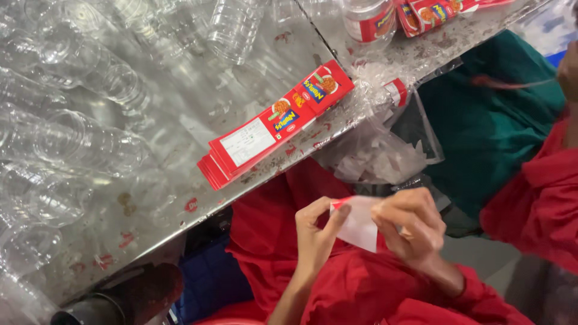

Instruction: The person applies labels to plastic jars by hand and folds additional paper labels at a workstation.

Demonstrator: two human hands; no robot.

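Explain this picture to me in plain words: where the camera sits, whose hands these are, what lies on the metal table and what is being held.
The single picture comes from a camera worn on a person's head, looking down at their own two bare hands. No machine is involved. The left hand and the right hand together pinch a small label, white on the side shown with a red edge, held in front of the lap. Above them is a scratched metal table. Near its edge lies a stack of red labels. Many clear plastic bottles lie across its left side. A clear plastic bag with paper scraps hangs off the edge. At the right, another person in red is partly visible.
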